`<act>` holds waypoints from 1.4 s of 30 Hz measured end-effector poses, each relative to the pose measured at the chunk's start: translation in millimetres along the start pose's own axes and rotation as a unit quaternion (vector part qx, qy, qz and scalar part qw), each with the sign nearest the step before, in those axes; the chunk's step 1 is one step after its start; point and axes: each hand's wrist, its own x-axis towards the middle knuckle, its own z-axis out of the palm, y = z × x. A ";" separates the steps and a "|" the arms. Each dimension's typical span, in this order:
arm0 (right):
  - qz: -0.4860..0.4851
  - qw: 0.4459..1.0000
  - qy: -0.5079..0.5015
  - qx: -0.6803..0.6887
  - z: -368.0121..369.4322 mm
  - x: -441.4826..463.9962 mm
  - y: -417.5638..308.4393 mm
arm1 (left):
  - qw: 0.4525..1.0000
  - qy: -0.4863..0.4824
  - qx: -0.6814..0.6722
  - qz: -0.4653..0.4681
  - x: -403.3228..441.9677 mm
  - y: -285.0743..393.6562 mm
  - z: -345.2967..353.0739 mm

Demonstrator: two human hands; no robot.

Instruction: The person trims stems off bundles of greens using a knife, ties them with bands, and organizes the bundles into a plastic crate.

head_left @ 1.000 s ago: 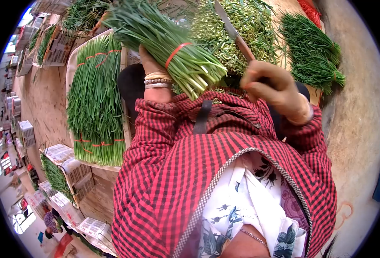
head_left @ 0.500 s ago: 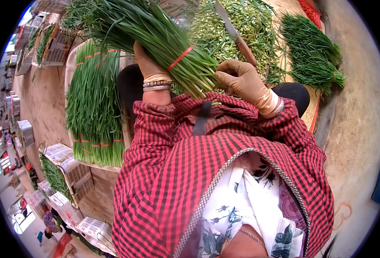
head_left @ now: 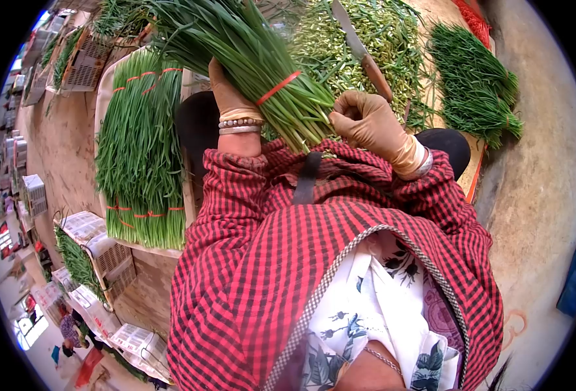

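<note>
Setting: a worn, pale concrete floor point(head_left: 532, 163). Surface: a tan wooden board point(head_left: 434, 12), bearing a loose heap of chopped green-and-white stem trimmings point(head_left: 399, 39).

Item one: a thick bunch of long, flat green leaves point(head_left: 229, 49) with pale stalk ends, bound by a thin red band point(head_left: 279, 87). We found it raised above the lap, stalk ends towards the right hand point(head_left: 369, 127). The tan-gloved left hand point(head_left: 231, 98) gripped it on the leaf side of the band, presumably to bear its weight and leave the ends exposed. The right, likewise gloved, had its fingers bent together beside those ends; whether they pinched a stalk, we could not tell.

Item two: a grey-bladed knife with a brown wooden handle point(head_left: 363, 60), lying on the heap, handle nearest the right hand, which we judged kept it reachable.

Item three: red-banded green bundles point(head_left: 138, 150), laid lengthwise at the left, probably to stay straight.
</note>
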 end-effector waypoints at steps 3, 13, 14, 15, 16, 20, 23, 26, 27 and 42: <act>-0.125 0.978 0.027 -0.166 1.3 -1.9 -0.6 | 0.999 -0.036 -0.032 -0.018 2.2 2.1 0.2; -0.126 0.941 0.073 -0.306 -18.2 -38.2 -4.4 | 0.995 -0.038 0.019 0.087 14.5 32.6 -0.9; -0.117 0.949 0.071 -0.283 -25.3 -45.6 -3.0 | 0.994 -0.029 0.023 0.101 12.7 40.7 0.0; -0.100 0.944 0.079 -0.305 -37.7 -50.1 2.3 | 0.993 -0.028 0.035 0.111 9.3 46.8 0.5; -0.083 0.937 0.088 -0.326 -51.6 -53.8 9.1 | 0.991 -0.027 0.048 0.120 6.0 52.3 3.0; -0.018 0.891 0.145 -0.429 -104.4 -65.8 24.3 | 0.991 -0.013 0.016 0.136 6.9 65.3 -4.5; 0.046 0.762 0.195 -0.616 -160.7 -63.3 47.4 | 0.990 -0.019 0.037 0.138 0.9 68.4 -2.8; 0.035 0.710 0.221 -0.668 -152.3 -49.9 35.6 | 0.986 0.008 0.028 0.163 8.5 64.3 -6.2; -0.056 0.819 0.221 -0.527 -125.1 -40.5 21.1 | 0.982 0.039 0.055 0.179 9.3 61.9 -9.5; -0.281 0.856 0.051 -0.431 15.6 39.6 -6.7 | 0.993 0.058 -0.006 0.101 0.3 14.3 13.2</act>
